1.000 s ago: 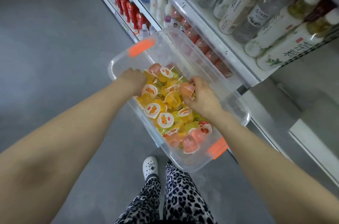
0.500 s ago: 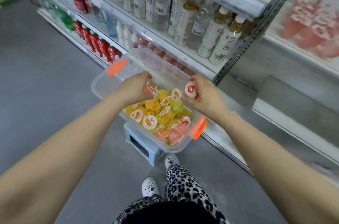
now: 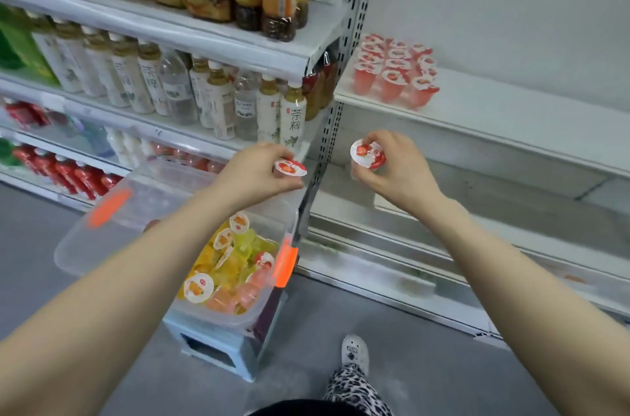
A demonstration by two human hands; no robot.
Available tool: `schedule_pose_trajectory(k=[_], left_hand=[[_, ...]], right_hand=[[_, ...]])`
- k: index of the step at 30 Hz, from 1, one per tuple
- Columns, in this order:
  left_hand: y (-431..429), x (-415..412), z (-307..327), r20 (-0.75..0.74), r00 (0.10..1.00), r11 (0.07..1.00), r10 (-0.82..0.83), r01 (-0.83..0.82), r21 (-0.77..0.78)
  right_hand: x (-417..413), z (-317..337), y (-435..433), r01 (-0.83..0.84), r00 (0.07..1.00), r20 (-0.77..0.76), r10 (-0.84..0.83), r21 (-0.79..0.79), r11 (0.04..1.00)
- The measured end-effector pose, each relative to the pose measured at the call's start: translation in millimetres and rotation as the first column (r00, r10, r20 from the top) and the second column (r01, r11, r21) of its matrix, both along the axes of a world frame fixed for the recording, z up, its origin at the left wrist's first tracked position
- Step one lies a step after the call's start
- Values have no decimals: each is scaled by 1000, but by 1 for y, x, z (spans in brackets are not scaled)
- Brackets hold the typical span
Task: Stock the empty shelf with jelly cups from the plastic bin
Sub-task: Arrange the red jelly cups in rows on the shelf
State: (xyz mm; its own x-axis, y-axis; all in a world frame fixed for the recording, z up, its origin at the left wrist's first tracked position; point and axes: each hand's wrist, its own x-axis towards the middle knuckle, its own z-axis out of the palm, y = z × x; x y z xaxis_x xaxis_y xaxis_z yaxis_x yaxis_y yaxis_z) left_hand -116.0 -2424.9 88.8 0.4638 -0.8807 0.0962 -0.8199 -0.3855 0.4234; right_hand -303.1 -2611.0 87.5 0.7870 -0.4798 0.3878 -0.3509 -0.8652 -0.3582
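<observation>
L hand (image 3: 254,173) pinches a red-lidded jelly cup (image 3: 290,167) above the far right corner of the plastic bin (image 3: 163,190). R hand (image 3: 399,170) grips a 2nd red-lidded cup (image 3: 368,153) in curled fingers (image 3: 387,138) below the white shelf (image 3: 494,115). Bin w/ orange latches sits on a pale blue stool (image 3: 218,344) & holds mixed yellow, orange & pink cups (image 3: 231,258); the shelf carries rows of upright red cups (image 3: 395,74) at its left end, w/ tea bottles (image 3: 218,102) on the racks further left.
</observation>
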Motion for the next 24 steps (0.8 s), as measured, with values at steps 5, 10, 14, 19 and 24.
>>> schedule_pose_trajectory(k=[5, 10, 14, 19, 24], left_hand=[[-69, -30, 38, 46, 996, 990, -73, 78, -118], [-140, -53, 64, 57, 996, 974, -75, 85, -211], [-196, -68, 74, 58, 997, 965, -60, 73, -251], [-255, -74, 84, 25, 999, 951, -25, 31, -306], [-303, -68, 90, 4, 998, 940, 60, -56, -336]], right_hand=[[-35, 44, -59, 78, 990, 118, -77, -1, 997], [-61, 72, -134, 201, 961, 184, -205, 43, 979], [-70, 80, -193, 257, 951, 149, -273, 116, 959], [-61, 73, -259, 252, 957, 93, -274, 197, 947], [-35, 60, -315, 195, 974, 63, -217, 253, 948]])
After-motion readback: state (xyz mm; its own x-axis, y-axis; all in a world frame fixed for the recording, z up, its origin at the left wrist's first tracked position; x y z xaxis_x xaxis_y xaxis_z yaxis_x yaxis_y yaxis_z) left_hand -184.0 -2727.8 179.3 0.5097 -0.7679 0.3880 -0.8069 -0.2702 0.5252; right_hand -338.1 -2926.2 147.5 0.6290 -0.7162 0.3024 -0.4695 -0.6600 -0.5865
